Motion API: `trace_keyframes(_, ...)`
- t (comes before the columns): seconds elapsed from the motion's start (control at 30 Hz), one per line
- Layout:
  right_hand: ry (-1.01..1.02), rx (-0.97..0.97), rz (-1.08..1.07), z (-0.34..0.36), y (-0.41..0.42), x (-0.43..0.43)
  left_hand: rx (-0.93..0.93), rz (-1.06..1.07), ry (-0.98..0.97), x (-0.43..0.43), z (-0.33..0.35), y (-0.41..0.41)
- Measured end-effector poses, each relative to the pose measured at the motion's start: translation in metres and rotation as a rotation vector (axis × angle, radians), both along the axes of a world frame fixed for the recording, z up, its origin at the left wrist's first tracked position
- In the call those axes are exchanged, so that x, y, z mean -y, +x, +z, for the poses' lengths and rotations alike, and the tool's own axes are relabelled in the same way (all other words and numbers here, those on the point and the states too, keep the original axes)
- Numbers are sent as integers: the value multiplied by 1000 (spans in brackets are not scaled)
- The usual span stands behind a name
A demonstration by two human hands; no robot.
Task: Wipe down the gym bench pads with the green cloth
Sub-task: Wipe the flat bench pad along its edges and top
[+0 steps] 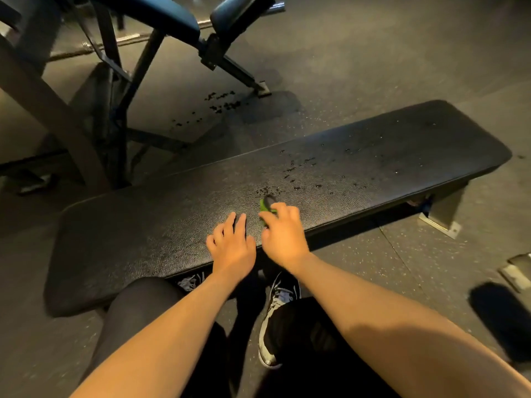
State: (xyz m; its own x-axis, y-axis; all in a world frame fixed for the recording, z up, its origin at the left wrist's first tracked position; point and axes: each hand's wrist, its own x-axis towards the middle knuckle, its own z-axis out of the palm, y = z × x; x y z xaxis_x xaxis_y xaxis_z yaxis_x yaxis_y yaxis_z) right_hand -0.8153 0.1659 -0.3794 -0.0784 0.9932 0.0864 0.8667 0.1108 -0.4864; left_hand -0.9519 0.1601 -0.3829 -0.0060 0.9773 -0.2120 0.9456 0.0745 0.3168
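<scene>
The right hand (283, 234) is covering most of the green cloth (263, 206), fingers curling round it; the left hand (232, 242) is lying flat on the bench pad (373, 156), fingers slightly spread.

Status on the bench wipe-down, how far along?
Early. Done: nothing certain; the left end of the flat bench pad looks dry, but I cannot tell whether it was wiped or never wet. In hand: the right hand grips the green cloth at the near edge of the droplets; the left hand rests flat beside it. Left: droplets across the pad's right half, plus the blue pads behind.
</scene>
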Motion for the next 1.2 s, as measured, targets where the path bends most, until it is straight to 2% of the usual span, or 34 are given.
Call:
trace_keyframes(0.1,-29,-16,193,-3,-11,6,24,33,16,3,0,4)
trace_keyframes(0.2,-8,67,193,-6,9,3,0,1,9,6,0,5)
trace_keyframes(0.4,-38,95,-368,-4,72,-6,16,-23,-17,5,1,3)
trace_keyframes(0.47,-65,57,-443,-2,65,-7,9,-16,-14,5,2,5)
trace_keyframes(0.53,-46,23,-355,-1,44,-7,-6,-13,-15,5,3,6)
trace_keyframes(0.67,-32,-29,44,-5,8,-12,17,1,7,-12,13,0)
trace_keyframes(0.77,-19,1,163,-8,9,-19,-4,-18,57,-29,17,-9)
trace_keyframes(0.83,14,5,117,-8,21,-31,-17,-30,57,-39,14,-15)
trace_keyframes(0.9,48,23,-63,-9,40,-45,-14,-33,11,-46,9,-17)
trace_keyframes(1.03,-98,-37,-375,-6,57,-70,-25,-13,10,-44,-2,-13)
trace_keyframes(1.13,-86,-77,-374,-6,36,-78,-41,-28,33,-43,-6,-11)
trace_keyframes(1.2,-28,-89,-210,-4,14,-76,-47,-33,33,-42,-5,-11)
